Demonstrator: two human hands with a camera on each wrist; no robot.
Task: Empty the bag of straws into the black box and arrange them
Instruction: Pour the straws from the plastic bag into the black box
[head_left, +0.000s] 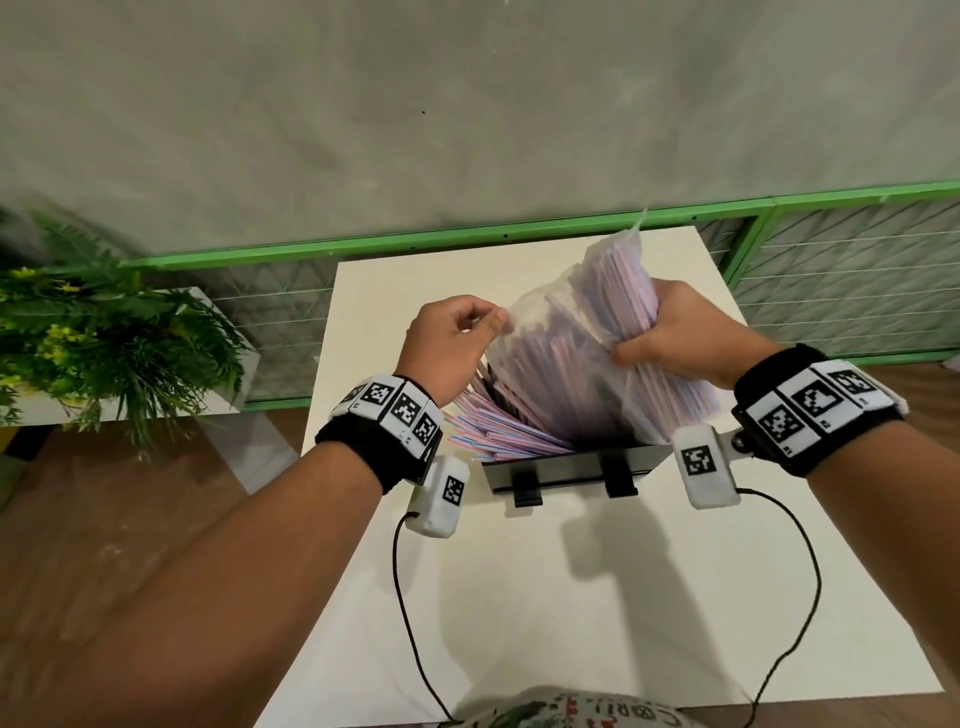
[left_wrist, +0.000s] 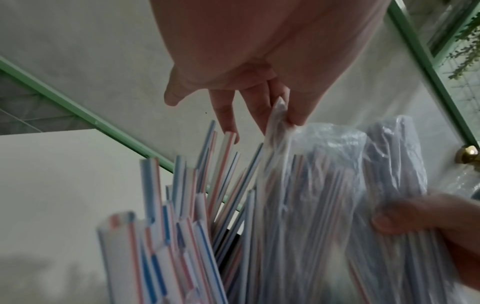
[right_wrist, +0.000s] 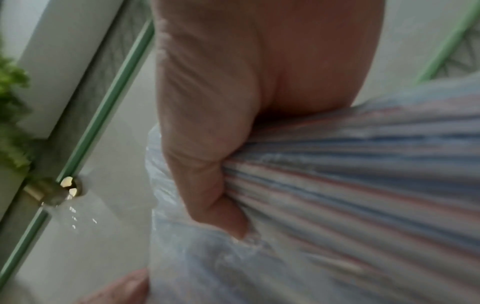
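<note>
A clear plastic bag (head_left: 587, 332) full of red-and-blue striped straws stands tilted over the black box (head_left: 571, 467) on the white table. My right hand (head_left: 670, 332) grips the bag (right_wrist: 337, 185) and the bundle inside it from the right. My left hand (head_left: 457, 338) pinches a corner of the bag's plastic (left_wrist: 279, 117) on its left side. Loose straws (head_left: 493, 431) fan out of the bag's lower end into the box and lean over its left edge; their ends (left_wrist: 182, 205) show close up in the left wrist view.
The white table (head_left: 519, 597) has bare room in front of the box. A green metal railing (head_left: 467, 239) runs behind it. A leafy plant (head_left: 104, 332) stands on a side table at the left. Two cables hang off my wrist units.
</note>
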